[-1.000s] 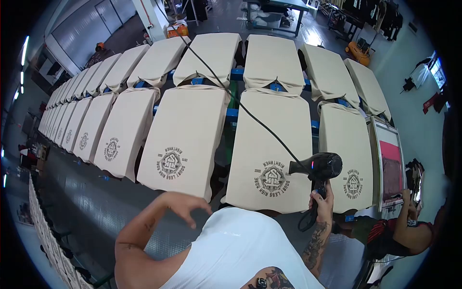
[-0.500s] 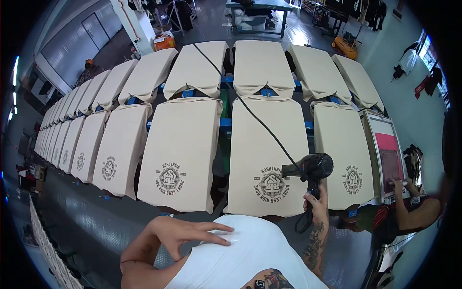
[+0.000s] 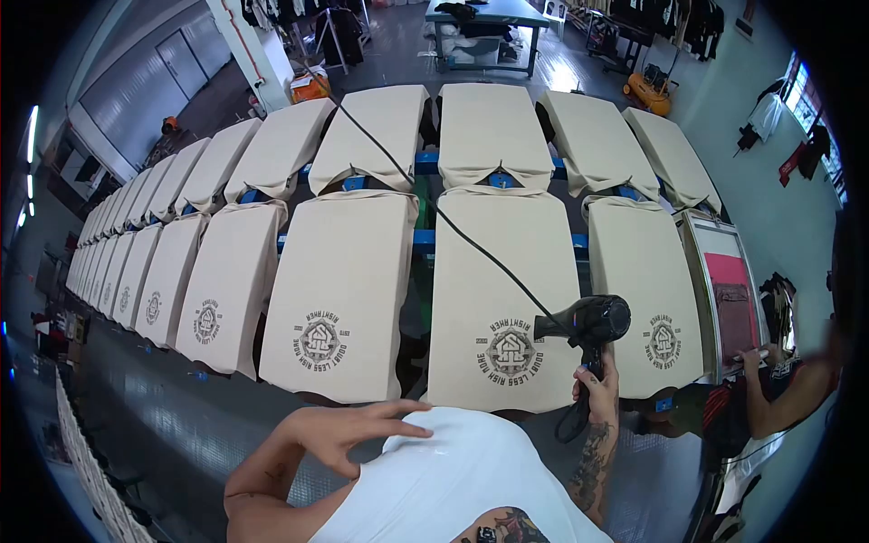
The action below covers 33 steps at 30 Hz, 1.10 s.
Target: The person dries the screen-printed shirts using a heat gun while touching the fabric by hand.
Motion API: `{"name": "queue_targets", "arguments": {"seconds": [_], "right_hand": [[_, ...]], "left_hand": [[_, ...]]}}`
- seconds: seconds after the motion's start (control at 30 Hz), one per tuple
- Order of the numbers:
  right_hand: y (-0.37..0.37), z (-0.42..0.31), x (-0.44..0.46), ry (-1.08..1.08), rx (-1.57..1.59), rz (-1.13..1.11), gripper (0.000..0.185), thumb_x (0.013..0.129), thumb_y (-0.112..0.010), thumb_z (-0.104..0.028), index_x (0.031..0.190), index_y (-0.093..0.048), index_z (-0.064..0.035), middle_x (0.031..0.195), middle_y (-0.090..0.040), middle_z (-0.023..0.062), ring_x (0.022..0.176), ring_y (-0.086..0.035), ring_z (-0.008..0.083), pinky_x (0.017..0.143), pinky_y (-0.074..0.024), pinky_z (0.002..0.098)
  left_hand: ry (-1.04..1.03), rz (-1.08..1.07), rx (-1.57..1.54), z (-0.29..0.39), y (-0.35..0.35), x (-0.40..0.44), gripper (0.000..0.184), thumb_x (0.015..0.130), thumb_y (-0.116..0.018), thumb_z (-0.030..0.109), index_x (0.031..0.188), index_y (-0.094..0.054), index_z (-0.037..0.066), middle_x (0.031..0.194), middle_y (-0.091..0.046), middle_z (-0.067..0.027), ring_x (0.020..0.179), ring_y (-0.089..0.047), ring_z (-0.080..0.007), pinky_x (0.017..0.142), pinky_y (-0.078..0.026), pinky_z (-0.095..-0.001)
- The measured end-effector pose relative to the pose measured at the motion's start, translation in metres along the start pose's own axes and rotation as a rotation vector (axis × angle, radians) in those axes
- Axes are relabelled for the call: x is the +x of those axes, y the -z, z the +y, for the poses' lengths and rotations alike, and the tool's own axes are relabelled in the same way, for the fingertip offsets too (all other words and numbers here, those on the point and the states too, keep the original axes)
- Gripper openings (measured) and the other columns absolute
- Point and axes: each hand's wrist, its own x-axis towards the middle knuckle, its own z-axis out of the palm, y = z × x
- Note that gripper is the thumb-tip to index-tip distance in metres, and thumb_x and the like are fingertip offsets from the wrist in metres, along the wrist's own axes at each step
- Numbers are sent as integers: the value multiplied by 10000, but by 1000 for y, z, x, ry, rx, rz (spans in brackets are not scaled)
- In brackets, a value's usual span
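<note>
A black hair dryer (image 3: pixel 593 319) is gripped by its handle in my right hand (image 3: pixel 596 387). Its nozzle points left over the dark round print (image 3: pixel 505 353) on a cream T-shirt (image 3: pixel 503 262), which is stretched on a flat board. From the dryer a black cord (image 3: pixel 471 237) runs up and away across the shirts. My left hand (image 3: pixel 348 433) rests against my white shirt (image 3: pixel 444 443), fingers spread, holding nothing. To the left lies another printed cream shirt (image 3: pixel 337 271), to the right one more (image 3: pixel 641 281) with the same print.
Two long rows of cream shirts on boards stretch to the left. At the right a co-worker (image 3: pixel 769 394) holds a tool on a framed screen (image 3: pixel 729 290) with red and dark areas. Blue metal supports (image 3: pixel 425 242) show between boards; a teal table (image 3: pixel 486 13) stands at the back.
The hair dryer and my right hand have shifted slightly down and right. The co-worker's hand on the screen has moved a little toward the near end.
</note>
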Motion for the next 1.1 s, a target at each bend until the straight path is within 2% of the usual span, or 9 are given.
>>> {"name": "queue_targets", "arguments": {"seconds": [0.17,0.27,0.5,0.57,0.7,0.77,0.83,1.03,1.1], "right_hand": [[1,1,0,-3,-2,-11,686,837,-645,-42,1465,-376,-98,755,-577,52,488,-537,130,439,-447,258],[2,3,5,-45,0,-39,815,824,-634,3,1536,-264,-135,764,-563,39,502,-534,119,447,-450,266],[-27,1,-2,-60,-48,-200,846,843,-665,-30,1543,-192,-66,798,-594,30,528,-541,109,485,-464,247],[-25,5,-9,-125,-58,-256,859,811,-658,5,1533,-194,-23,996,-624,111,536,-551,130,478,-472,267],[-12,7,-20,-155,-78,-314,869,811,-669,5,1531,-182,-11,1067,-613,134,541,-556,137,478,-472,273],[-1,7,-22,-147,-90,-254,885,806,-669,16,1534,-166,-11,1062,-615,135,535,-557,142,473,-472,276],[8,-1,-23,-129,-103,-188,815,832,-641,-1,1527,-218,-41,856,-603,71,525,-554,139,462,-463,264],[23,-15,2,16,-150,-70,818,850,-632,-32,1544,-202,-90,770,-562,27,525,-528,99,466,-461,239],[21,-13,13,21,-165,-45,805,857,-614,-23,1544,-202,-97,749,-554,26,520,-521,96,461,-458,240]], "left_hand": [[27,-55,57,13,1,-13,1024,572,-815,159,1490,-370,75,1569,-150,-259,1452,-181,-441,1130,-267,-494],[-236,-139,-132,30,-3,-12,971,637,-855,244,1483,-400,99,1558,-170,-276,1430,-189,-498,1104,-277,-553],[-235,-40,-118,13,-4,3,861,655,-797,194,1441,-466,73,1550,-195,-276,1426,-235,-465,1109,-288,-499],[-149,57,177,11,6,1,780,694,-798,173,1413,-507,87,1545,-226,-261,1436,-211,-465,1125,-249,-528],[-241,-109,-87,30,6,-4,915,606,-811,187,1440,-459,48,1546,-203,-273,1416,-266,-465,1123,-271,-501],[-309,-94,-101,24,3,-2,954,588,-827,204,1447,-446,39,1547,-198,-274,1416,-266,-462,1118,-281,-502],[-262,-67,-147,23,2,-1,917,616,-829,224,1441,-463,61,1555,-193,-259,1416,-270,-454,1101,-314,-502],[-285,124,-73,9,-6,4,639,712,-750,80,1333,-599,97,1509,-316,-258,1402,-309,-450,1089,-318,-524],[-256,168,-24,7,-6,1,650,707,-738,91,1340,-588,79,1505,-326,-253,1391,-328,-437,1086,-330,-505]]}}
